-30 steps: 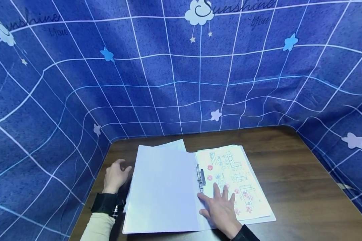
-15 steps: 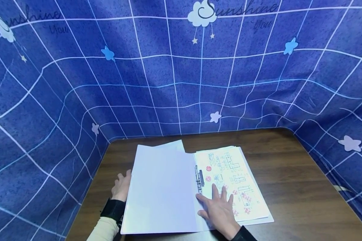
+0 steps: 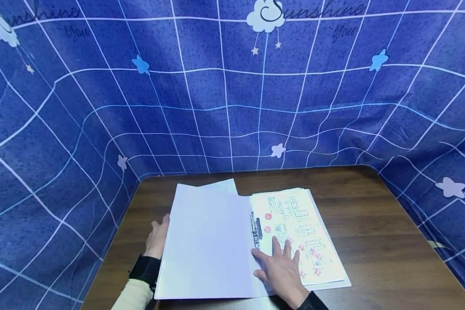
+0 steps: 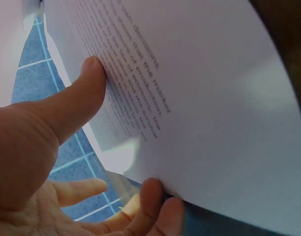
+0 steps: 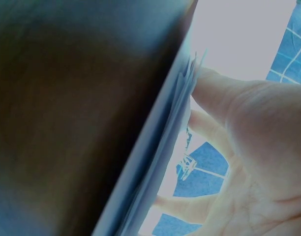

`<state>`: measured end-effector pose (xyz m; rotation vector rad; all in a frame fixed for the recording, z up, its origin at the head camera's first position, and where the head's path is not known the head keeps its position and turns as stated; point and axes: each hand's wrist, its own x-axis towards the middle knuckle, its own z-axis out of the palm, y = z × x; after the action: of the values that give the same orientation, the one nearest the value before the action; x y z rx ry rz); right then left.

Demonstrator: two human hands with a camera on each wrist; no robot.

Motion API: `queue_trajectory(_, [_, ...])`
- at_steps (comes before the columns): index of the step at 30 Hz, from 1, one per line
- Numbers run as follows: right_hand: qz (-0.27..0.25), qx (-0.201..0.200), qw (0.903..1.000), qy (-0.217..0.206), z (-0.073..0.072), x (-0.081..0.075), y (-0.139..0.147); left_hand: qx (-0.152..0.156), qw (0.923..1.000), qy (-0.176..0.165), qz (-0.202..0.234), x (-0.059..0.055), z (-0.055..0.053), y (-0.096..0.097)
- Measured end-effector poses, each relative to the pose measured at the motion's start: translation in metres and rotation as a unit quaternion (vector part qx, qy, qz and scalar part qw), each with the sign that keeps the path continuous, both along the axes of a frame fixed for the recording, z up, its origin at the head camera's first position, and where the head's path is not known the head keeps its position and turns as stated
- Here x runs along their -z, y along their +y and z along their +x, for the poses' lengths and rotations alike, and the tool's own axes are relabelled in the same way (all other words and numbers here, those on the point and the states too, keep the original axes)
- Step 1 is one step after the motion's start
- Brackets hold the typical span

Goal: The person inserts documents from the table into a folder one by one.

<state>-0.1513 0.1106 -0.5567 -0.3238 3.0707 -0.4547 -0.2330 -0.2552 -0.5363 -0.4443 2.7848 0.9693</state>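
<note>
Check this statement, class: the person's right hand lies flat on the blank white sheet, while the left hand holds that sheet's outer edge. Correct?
Not quite. In the head view the right hand lies flat on the printed page with diagrams. The left hand does hold the blank white sheet at its edge.

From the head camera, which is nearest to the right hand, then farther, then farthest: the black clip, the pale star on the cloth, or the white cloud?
1. Black clip, just left of the right hand, on the folder.
2. Pale star, on the cloth behind the table.
3. White cloud, top of the cloth.
</note>
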Motion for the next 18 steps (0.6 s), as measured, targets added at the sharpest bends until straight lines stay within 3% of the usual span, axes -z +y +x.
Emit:
queue_trajectory(2, [-0.001,0.000,1.0000,0.002,0.000,0.000,0.000,0.011,0.9998,0.011,-0.008,0.001,0.000,0.000])
queue_trajectory(6, [-0.004,0.001,1.0000,0.004,0.000,0.001,-0.001,0.034,0.9958,0.043,-0.074,0.002,0.000,-0.001])
queue_trajectory(10, [-0.005,0.003,1.0000,0.006,0.000,0.003,-0.001,0.033,0.9898,0.051,-0.129,0.002,0.000,-0.004])
queue_trajectory(18, [0.001,0.005,1.0000,0.002,0.000,0.005,-0.001,0.010,0.9892,0.060,-0.134,0.004,0.002,-0.012])
